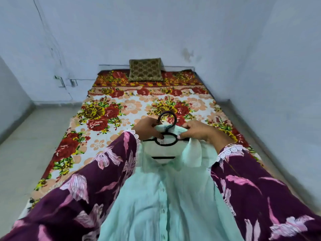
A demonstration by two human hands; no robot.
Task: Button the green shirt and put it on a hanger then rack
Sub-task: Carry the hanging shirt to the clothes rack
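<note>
The pale green shirt [166, 197] hangs in front of me, its button placket running down the middle with the visible buttons fastened. A black hanger [167, 126] sits inside the neck, its hook standing up above the collar. My left hand [147, 128] pinches the collar and hanger on the left of the hook. My right hand [198, 130] pinches the collar on the right side. Both hands hold the shirt up over the bed. The lower part of the shirt runs out of the frame.
A bed with a red and orange floral sheet [121, 108] lies ahead, a brown patterned cushion [145, 69] at its far end. Pale blue walls close in behind and to the right [260, 66]. Bare grey floor [26, 145] lies left of the bed.
</note>
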